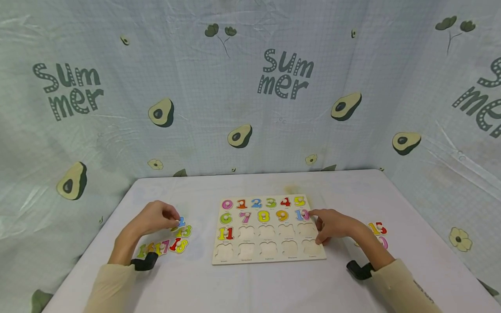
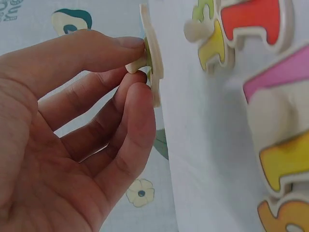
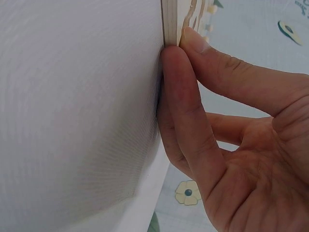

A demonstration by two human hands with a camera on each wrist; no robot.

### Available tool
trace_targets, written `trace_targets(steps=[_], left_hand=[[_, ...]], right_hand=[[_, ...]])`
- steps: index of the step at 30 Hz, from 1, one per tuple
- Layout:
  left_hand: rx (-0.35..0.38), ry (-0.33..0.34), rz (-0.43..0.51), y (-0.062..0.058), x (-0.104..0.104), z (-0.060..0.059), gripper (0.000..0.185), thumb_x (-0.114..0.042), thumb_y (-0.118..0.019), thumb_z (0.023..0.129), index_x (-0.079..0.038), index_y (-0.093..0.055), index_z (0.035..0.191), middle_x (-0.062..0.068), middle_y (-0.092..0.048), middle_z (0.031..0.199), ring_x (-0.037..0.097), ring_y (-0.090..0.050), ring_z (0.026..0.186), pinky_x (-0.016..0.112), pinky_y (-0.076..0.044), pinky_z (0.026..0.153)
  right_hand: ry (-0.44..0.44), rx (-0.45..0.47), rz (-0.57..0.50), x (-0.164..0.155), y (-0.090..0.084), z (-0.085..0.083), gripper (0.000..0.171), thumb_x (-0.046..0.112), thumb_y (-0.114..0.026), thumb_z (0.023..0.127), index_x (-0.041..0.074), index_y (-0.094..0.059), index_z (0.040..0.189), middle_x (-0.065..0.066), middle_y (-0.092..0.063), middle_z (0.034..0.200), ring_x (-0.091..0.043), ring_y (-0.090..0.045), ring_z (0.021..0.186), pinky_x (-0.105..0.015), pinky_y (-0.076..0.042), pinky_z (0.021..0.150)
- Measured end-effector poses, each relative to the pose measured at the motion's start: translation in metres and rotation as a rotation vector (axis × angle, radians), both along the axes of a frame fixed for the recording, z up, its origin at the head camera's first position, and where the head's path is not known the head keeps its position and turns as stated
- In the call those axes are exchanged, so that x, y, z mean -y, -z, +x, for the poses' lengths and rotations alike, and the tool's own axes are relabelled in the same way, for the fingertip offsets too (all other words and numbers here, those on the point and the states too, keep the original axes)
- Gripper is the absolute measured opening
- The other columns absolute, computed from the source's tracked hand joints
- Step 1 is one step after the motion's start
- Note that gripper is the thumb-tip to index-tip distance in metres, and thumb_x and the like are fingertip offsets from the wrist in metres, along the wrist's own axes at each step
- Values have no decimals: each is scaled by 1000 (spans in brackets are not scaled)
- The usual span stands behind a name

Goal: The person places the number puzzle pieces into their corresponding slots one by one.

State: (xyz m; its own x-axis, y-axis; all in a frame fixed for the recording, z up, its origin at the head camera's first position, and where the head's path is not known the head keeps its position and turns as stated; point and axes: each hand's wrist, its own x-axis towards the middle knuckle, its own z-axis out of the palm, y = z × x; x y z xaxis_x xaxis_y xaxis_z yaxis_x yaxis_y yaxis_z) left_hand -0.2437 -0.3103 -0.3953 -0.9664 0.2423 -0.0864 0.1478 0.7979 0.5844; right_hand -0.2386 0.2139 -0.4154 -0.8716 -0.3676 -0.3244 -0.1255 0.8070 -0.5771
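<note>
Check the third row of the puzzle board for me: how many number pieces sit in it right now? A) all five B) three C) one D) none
C: on the puzzle board, only the 11 piece fills the third row's first slot; the other four recesses there show bare wood.

table (image 1: 274,287): white | backdrop cloth (image 1: 250,108): pale grid, avocados, "Summer" | light: even

We note the puzzle board (image 1: 270,256) is pale, matt wood, its number pieces (image 1: 178,243) painted in smooth colours with cream plastic-looking knobs. At our twelve o'clock, the printed backdrop (image 1: 250,108) looks like creased cloth; the table (image 1: 250,287) is matt white.
</note>
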Motion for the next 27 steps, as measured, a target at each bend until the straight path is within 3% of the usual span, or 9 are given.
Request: trace_targets(steps=[14,27], left_hand=[[-78,64,16,-1,-42,-1,6,-12,-78,88,-6,-77,92,1,-70,82,15,-60,74,27,-53,68],[-162,44,36,4,-78,2,6,-12,-79,88,-8,-77,91,0,-70,82,14,-58,74,23,-51,67]], right_hand=[[4,2,9,0,0,-1,86,8,-87,80,-3,-41,152,-9,-61,99,-17,-63,75,-32,-55,73],[13,6,12,0,2,-1,87,10,-87,80,-2,-41,153,-9,-60,99,-17,-62,77,-31,-54,73]])
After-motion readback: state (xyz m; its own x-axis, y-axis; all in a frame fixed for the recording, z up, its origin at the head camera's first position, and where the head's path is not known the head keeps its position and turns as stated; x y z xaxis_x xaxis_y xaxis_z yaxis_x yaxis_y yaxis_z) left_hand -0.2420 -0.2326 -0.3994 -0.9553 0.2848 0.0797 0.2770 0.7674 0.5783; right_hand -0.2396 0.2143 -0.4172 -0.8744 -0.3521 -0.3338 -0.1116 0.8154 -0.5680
